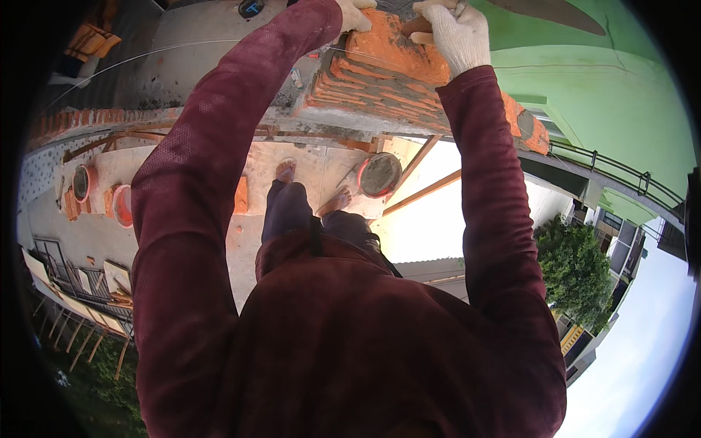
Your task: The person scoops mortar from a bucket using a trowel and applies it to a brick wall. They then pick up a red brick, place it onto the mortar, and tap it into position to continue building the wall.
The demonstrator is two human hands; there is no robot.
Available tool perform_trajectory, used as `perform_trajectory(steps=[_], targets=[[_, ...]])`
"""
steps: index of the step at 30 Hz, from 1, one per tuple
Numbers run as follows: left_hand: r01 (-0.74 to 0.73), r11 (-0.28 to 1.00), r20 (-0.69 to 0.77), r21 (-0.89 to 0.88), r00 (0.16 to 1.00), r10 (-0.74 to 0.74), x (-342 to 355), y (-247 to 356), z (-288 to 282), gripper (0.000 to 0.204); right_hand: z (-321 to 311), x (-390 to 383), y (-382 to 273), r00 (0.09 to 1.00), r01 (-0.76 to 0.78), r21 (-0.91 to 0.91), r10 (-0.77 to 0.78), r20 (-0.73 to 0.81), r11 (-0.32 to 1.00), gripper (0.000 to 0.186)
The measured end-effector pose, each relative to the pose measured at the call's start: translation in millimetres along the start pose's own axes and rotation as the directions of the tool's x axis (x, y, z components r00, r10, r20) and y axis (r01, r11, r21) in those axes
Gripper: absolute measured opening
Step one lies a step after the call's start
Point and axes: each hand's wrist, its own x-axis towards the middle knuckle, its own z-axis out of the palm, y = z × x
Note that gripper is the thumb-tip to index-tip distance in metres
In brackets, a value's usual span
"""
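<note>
Both my hands wear white knit gloves and reach to the top of an orange brick wall (380, 91) with rough mortar joints. My left hand (355, 14) is closed on the left end of an orange brick (391, 44) at the wall's top; the upper frame edge cuts off part of the hand. My right hand (458, 35) is above the brick's right end, closed on a trowel. The trowel's brown handle shows by the fingers, and its grey-brown blade (555, 10) extends to the right, partly cut off by the frame.
A thin string (182, 48) runs across the wall. Beneath me, a mortar-filled bucket (380, 175) stands beside my bare feet on a board platform. Two more red buckets (85, 182) and loose bricks are at left. A green wall (584, 80) rises on the right; wooden poles (423, 191) slope below.
</note>
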Motion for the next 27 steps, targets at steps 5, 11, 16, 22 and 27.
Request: perform_trajectory(steps=[5, 11, 16, 22, 27], targets=[[-0.300, 0.692, 0.090, 0.657, 0.942, 0.323, -18, 56, -23, 0.074, -60, -56, -45, 0.982, 0.177, 0.286, -0.151, -0.113, 0.942, 0.014], [-0.527, 0.489, 0.513, 0.695, 0.840, 0.176, -16, 101, -57, 0.069, -157, -187, 56, 0.719, 0.382, 0.444, 0.040, -0.693, 0.811, 0.038], [-0.466, 0.534, 0.557, 0.705, 0.830, -0.011, 10, 135, -24, 0.083, -103, -325, 260, 0.487, 0.077, 0.666, 0.555, -0.674, 0.742, 0.039], [-0.162, 0.678, 0.372, 0.717, 0.912, -0.175, 6, 135, -19, 0.109, 80, -410, 424, 0.276, -0.139, 0.943, 0.926, -0.258, 0.304, 0.038], [-0.032, 0.706, 0.314, 0.707, 0.909, -0.273, 1, 155, 9, 0.114, 161, -415, 453, 0.405, -0.221, 0.972, 0.914, 0.015, 0.081, 0.038]])
